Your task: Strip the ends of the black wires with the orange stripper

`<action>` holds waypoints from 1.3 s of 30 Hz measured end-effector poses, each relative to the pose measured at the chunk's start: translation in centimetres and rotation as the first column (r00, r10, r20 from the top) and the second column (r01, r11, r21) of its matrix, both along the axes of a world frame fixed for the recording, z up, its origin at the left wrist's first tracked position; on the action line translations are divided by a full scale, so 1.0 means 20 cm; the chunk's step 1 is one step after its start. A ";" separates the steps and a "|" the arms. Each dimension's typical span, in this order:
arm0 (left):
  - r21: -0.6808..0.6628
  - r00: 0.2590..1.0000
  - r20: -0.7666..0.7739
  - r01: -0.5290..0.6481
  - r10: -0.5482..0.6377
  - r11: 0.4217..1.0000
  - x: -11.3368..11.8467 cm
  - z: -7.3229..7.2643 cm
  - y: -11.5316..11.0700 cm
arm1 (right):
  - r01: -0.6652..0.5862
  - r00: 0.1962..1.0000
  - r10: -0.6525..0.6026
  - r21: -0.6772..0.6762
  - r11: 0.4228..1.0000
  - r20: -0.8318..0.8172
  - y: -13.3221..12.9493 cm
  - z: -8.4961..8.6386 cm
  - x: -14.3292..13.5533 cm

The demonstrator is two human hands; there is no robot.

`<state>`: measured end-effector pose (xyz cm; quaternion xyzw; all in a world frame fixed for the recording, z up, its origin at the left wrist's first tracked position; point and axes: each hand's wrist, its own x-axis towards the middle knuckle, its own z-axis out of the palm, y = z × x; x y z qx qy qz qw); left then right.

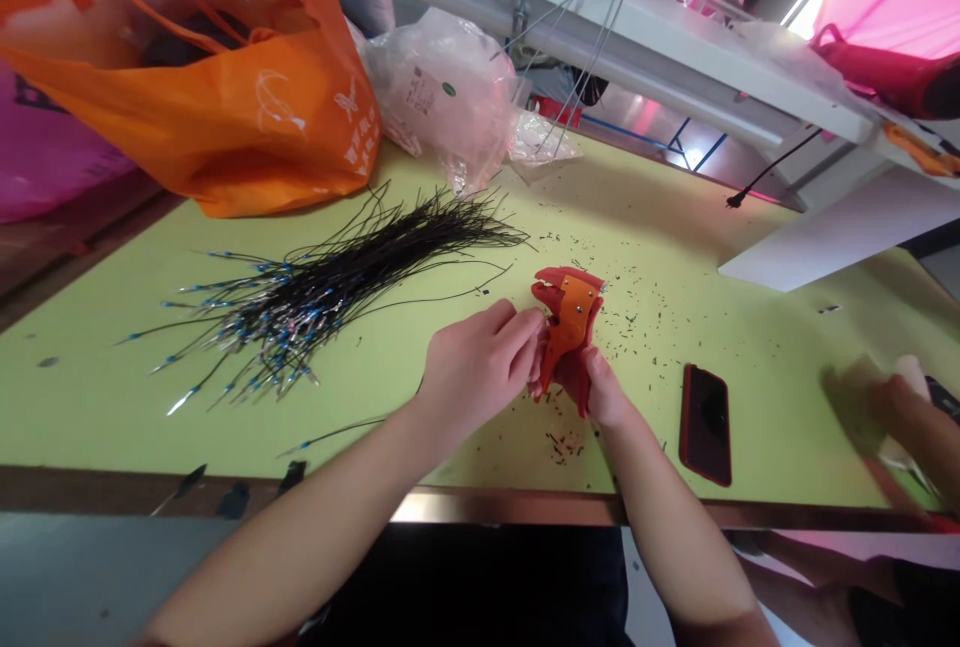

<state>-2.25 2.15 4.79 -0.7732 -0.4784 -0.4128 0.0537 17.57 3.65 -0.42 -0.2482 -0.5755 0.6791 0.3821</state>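
Observation:
My right hand [596,387] is wrapped round the handles of a red and orange wire stripper [576,312], whose jaws point up and to the left. Close against the tool's left side, my left hand [491,352] is closed in a pinch. A black wire [349,425] with a blue tip trails out from beneath that hand toward the lower left. The wire's other end is hidden by the fingers and the tool. Left of my hands lies a bundle of black wires [360,267], many with blue sleeves and shiny ends.
Small black scraps [566,442] are scattered around the tool. A dark phone [705,424] lies to the right. An orange bag [292,117] and clear plastic bags [457,87] stand at the back. Another person's hand [907,417] is at the far right. A white shelf [675,37] overhangs the table.

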 end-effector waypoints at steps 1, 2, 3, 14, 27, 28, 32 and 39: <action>0.000 1.000 -0.004 0.003 -0.003 1.000 0.00 0.00 0.00 | -0.004 1.000 0.004 0.005 1.000 -0.002 0.00 0.00 0.00; -0.005 1.000 -0.009 0.008 -0.008 1.000 0.00 0.00 0.00 | -0.007 1.000 0.007 0.010 1.000 -0.007 0.00 0.00 0.01; -0.014 1.000 -0.015 0.009 -0.009 1.000 0.00 0.00 0.00 | -0.010 1.000 0.010 0.013 1.000 -0.009 0.00 -0.01 0.01; -0.044 1.000 -0.009 0.006 -0.006 0.999 0.00 -0.02 0.01 | -0.046 0.999 0.046 0.001 0.999 0.007 0.00 0.02 0.02; -0.017 0.998 -0.050 0.029 -0.030 0.999 0.00 -0.02 0.00 | -0.043 0.994 0.045 -0.022 0.999 0.097 -0.03 0.07 0.00; -0.001 0.998 -0.044 0.033 -0.033 0.999 0.01 -0.02 0.00 | -0.046 0.994 0.048 -0.026 0.999 0.100 -0.03 0.08 0.00; 0.032 0.999 -0.038 0.036 -0.035 0.999 0.01 -0.02 0.00 | -0.024 0.996 0.028 -0.046 0.999 0.083 -0.03 0.06 0.01; 0.023 0.994 -0.086 0.068 -0.066 0.997 0.02 0.01 -0.02 | 0.025 0.998 -0.024 0.004 1.000 -0.055 0.00 0.01 0.00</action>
